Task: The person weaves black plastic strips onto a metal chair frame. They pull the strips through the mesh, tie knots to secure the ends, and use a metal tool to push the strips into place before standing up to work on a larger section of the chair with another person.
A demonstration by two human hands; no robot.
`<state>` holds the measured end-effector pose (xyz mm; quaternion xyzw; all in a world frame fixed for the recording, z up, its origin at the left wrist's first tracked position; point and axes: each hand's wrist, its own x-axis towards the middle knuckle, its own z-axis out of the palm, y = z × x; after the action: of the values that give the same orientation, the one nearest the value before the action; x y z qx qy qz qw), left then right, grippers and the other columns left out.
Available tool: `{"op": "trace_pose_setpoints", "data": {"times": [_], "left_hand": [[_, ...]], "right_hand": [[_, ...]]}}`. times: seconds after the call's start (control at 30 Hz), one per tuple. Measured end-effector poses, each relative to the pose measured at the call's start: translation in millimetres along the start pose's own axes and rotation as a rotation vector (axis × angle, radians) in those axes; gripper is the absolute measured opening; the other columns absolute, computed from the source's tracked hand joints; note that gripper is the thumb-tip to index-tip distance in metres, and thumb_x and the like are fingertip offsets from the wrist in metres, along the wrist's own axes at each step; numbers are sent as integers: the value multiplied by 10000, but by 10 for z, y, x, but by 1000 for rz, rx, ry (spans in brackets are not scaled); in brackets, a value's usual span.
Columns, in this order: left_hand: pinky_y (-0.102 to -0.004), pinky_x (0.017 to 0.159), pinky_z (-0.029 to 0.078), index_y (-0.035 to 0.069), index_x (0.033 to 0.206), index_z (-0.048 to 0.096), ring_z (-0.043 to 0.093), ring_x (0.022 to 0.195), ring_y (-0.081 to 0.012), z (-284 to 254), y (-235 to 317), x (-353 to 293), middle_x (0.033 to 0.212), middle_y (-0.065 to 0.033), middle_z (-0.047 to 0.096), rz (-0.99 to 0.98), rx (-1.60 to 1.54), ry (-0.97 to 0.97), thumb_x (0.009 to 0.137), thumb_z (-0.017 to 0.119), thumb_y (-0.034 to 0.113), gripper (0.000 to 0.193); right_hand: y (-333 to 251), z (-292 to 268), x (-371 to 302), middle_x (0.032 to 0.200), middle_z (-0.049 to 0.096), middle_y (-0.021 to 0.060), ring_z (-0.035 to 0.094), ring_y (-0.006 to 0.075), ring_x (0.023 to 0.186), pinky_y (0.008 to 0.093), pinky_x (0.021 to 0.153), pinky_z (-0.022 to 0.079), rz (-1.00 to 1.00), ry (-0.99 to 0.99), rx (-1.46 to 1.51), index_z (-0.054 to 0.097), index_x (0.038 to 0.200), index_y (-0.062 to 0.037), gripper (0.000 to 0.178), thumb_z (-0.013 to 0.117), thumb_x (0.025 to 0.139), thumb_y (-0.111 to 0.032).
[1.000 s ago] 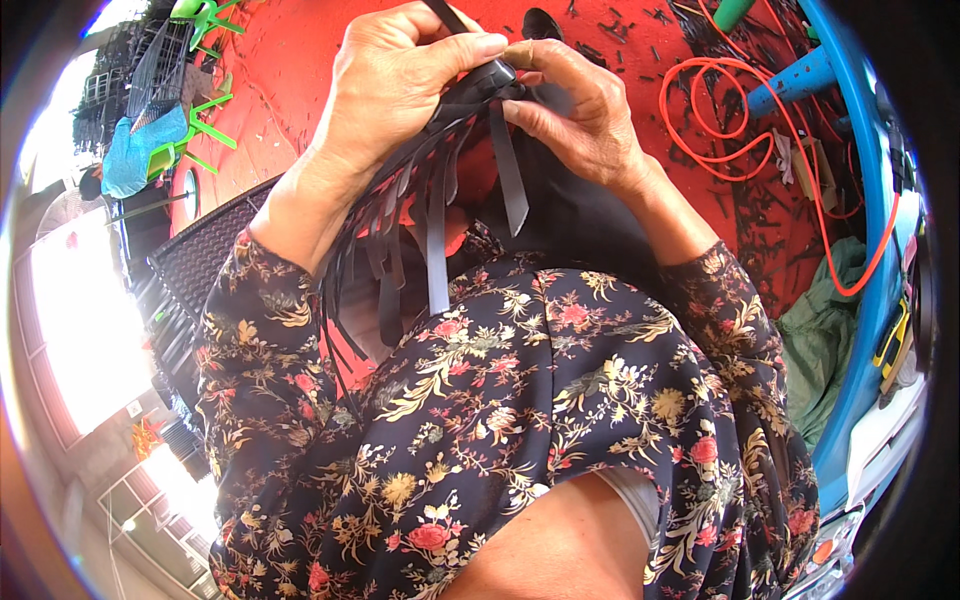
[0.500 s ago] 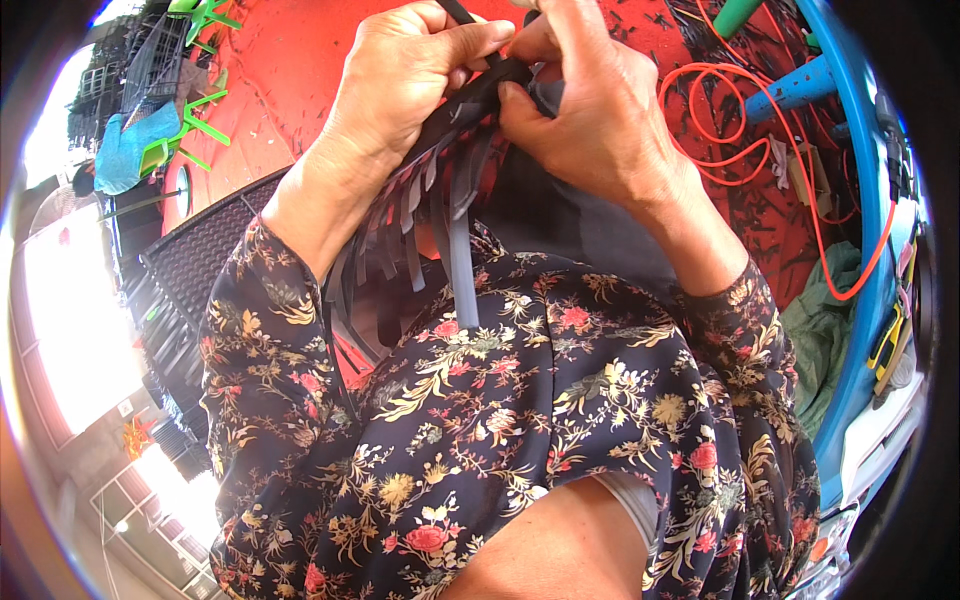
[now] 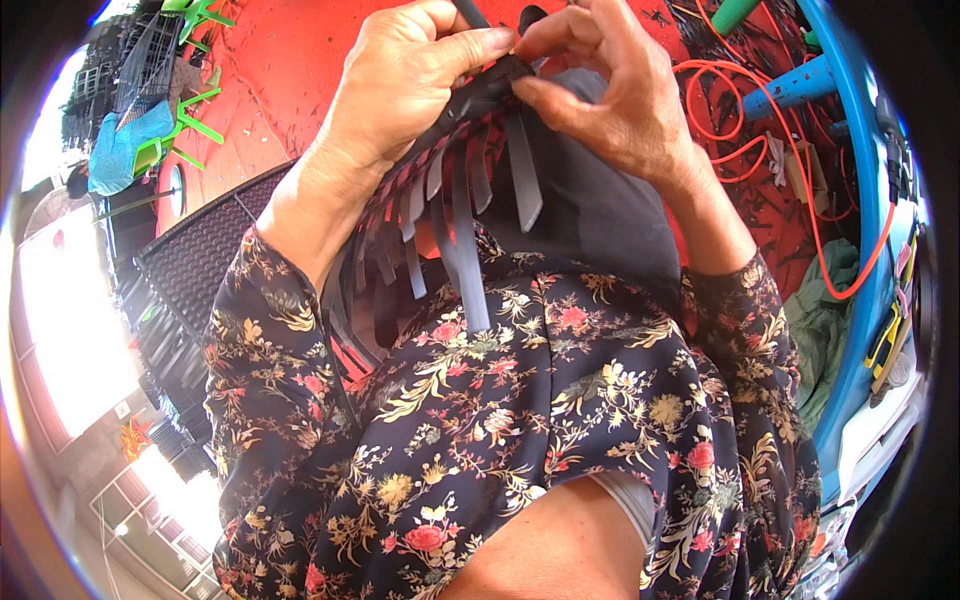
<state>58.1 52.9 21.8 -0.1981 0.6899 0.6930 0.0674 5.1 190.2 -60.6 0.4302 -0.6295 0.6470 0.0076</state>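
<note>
Head view, looking down past a dark floral-print blouse (image 3: 520, 430) with red, yellow and cream flowers. Both bare hands are raised at the top of the frame, meeting over a woven dark band (image 3: 470, 100) made of flat, smooth grey-black strips.

Left hand (image 3: 400, 90): fingers curled, thumb laid along the upper edge of the band; the grip is closed on the woven edge. Right hand (image 3: 610, 100): thumb and forefinger brought together in a pinch on the same edge, just beside the left thumb tip; the other fingers are bent loosely above.

Loose strips (image 3: 470, 230) are seen hanging from the band like a fringe: flat, ribbon-shaped, matt grey, square-cut at the ends, of unequal length. The longest falls onto the blouse front. Further strips fan out under the left wrist, darker and partly shadowed. The band is held in the air between the hands, above the lap, not resting on anything.

Surroundings: a red floor (image 3: 290, 70), rough, littered with small dark offcuts. A black panel (image 3: 200, 250) of close, ribbed weave lies at left, near the left forearm. An orange cable (image 3: 800, 180) is looped in coils at right, beside a curved blue frame (image 3: 860, 250) of smooth painted tube. Green cloth (image 3: 830, 300) is bunched against that frame. Green plastic chairs (image 3: 170, 130), one draped with a blue cloth, stand far left.
</note>
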Motion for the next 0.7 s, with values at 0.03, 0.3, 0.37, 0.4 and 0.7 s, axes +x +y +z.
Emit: {"op": "trace_pose_setpoints", "data": {"times": [0.03,0.3,0.37,0.4,0.7], "left_hand": [[-186,539,420,-2,821,603,532,595,-54,-115,-81,21,710,-11,600,47,59,-22,849,564,69,87],[-186,491,394,2,774,589,507,546,-54,-167,-152,29,664,-10,578,54,106,15,846,567,83,111],[-187,486,384,5,770,588,493,540,-51,-161,-170,23,655,-2,566,37,93,19,845,566,83,111],[-187,481,375,6,769,588,484,533,-50,-163,-177,27,649,1,559,40,124,23,845,568,92,117],[-174,463,313,26,739,575,426,504,-43,-202,-162,45,622,21,509,-9,231,49,831,585,163,166]], "right_hand": [[5,-6,-32,859,598,117,609,165,816,273,723,499,-6,-9,24,332,1212,38,671,733,680,-43],[168,155,-214,970,583,37,549,107,905,251,814,450,194,33,593,528,1099,33,292,606,826,-33],[197,132,-217,948,581,22,526,78,839,228,741,439,279,22,615,572,1055,20,234,558,878,-132],[241,170,-220,955,577,18,517,68,820,224,717,434,336,41,729,583,1045,16,241,540,893,-166],[420,168,-151,901,593,18,567,99,820,238,697,485,586,-185,986,537,1079,-26,295,633,831,-153]]}}
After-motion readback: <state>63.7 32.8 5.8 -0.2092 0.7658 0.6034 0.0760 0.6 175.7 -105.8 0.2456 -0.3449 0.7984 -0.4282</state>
